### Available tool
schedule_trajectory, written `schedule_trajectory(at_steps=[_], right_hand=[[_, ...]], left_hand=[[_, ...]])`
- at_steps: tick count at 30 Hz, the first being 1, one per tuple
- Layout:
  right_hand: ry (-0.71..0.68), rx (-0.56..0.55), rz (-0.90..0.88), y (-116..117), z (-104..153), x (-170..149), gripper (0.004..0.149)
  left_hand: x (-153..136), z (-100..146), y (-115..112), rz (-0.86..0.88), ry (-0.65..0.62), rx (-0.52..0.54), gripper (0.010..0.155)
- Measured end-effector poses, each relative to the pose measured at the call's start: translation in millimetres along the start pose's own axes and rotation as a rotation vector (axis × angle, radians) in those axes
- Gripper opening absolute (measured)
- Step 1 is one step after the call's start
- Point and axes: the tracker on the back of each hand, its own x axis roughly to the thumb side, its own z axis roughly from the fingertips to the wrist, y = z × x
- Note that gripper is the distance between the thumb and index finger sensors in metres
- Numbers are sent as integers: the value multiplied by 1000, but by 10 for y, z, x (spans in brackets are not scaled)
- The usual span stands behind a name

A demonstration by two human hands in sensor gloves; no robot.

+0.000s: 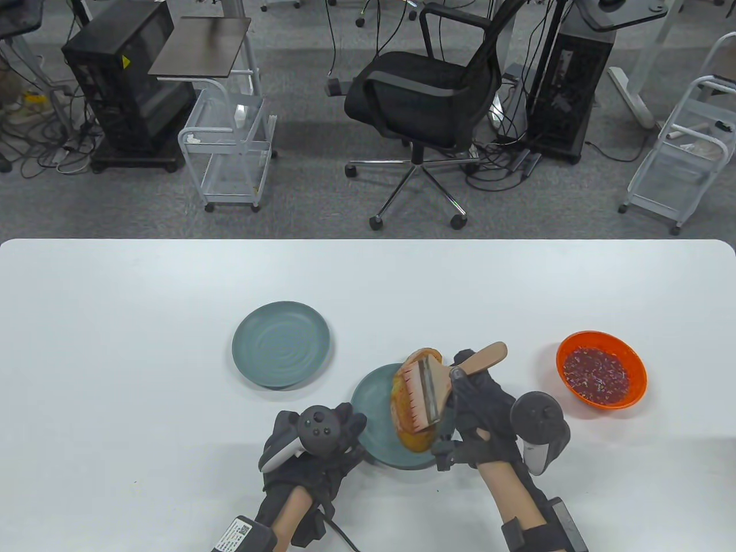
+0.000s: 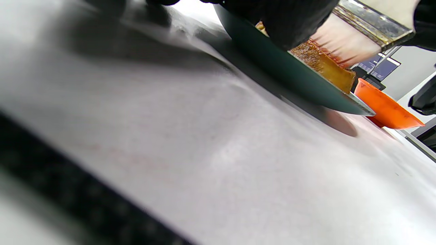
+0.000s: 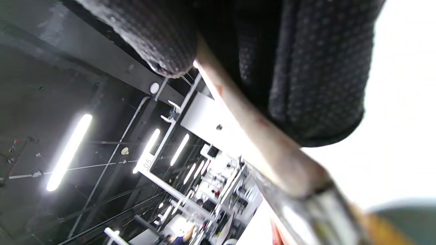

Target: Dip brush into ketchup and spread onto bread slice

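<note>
A bread slice, glossy with ketchup, lies on a teal plate near the table's front. My right hand grips the wooden handle of a wide brush; its reddened bristles lie flat on the bread. The handle also shows in the right wrist view between my gloved fingers. My left hand rests at the plate's left rim; I cannot tell how its fingers lie. In the left wrist view the plate, bread and brush bristles show close up. An orange bowl of ketchup stands to the right.
A second teal plate, with nothing on it, sits to the upper left of the first. The orange bowl also shows in the left wrist view. Beyond the table's far edge stand an office chair and wire carts.
</note>
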Motion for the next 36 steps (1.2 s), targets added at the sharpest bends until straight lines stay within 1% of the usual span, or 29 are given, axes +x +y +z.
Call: schedule_trajectory(at_steps=[1,2,4,5,6,8,9,10,12,13,14,15,17,18,19,21,23,25,27,29,32,36], right_hand=[[-21,-24,32,-73,-18,-6,51],[-23,-37,24,-101,-22,-7,51],[-7,-57,-35,-112,-9,1,51],[13,-55,-70,-87,-1,-8,51],[61,-26,-159,-15,16,-32,51],[144,29,-280,163,61,-87,51],[171,42,-290,217,76,-106,51],[190,55,-288,285,95,-127,51],[159,60,-224,323,85,-127,51],[128,58,-179,291,54,-117,51],[110,52,-171,261,32,-106,51],[67,26,-151,199,-2,-86,51],[-43,-48,-51,62,-63,-77,51],[-73,-85,-10,-15,-81,-83,51],[-68,-107,-11,-56,-84,-91,51],[-24,-123,-95,-77,-72,-102,51],[60,-70,-222,21,-34,-117,51],[115,-11,-292,153,6,-117,51],[140,35,-290,257,43,-103,51],[96,59,-227,300,50,-88,51],[24,33,-144,209,12,-92,52],[-46,-112,-27,-66,-56,-76,52]], left_hand=[[0,0,1,-1,0,1,59],[-1,0,1,0,0,0,59],[-1,0,0,1,0,-1,59],[-1,0,0,0,0,0,59],[-1,0,0,0,0,0,59],[-1,0,0,-1,0,0,59],[-1,0,0,-1,0,0,59],[-2,1,0,-1,0,0,59],[-3,0,-1,0,-1,0,59],[-3,1,0,1,-2,-1,59],[-4,1,0,2,-2,-1,59],[-4,1,0,3,-2,-2,59],[-3,0,0,3,-1,-2,59],[-3,0,0,3,-1,-2,59],[-3,0,0,2,-1,-1,59],[-3,-1,0,3,0,-1,59],[-1,-2,-1,4,2,-1,59],[-1,-2,-1,4,2,-1,59],[-2,-2,-2,5,2,0,59],[-1,-2,-2,4,2,0,59],[-2,-2,0,6,2,-1,59],[0,-2,-2,5,1,-1,59]])
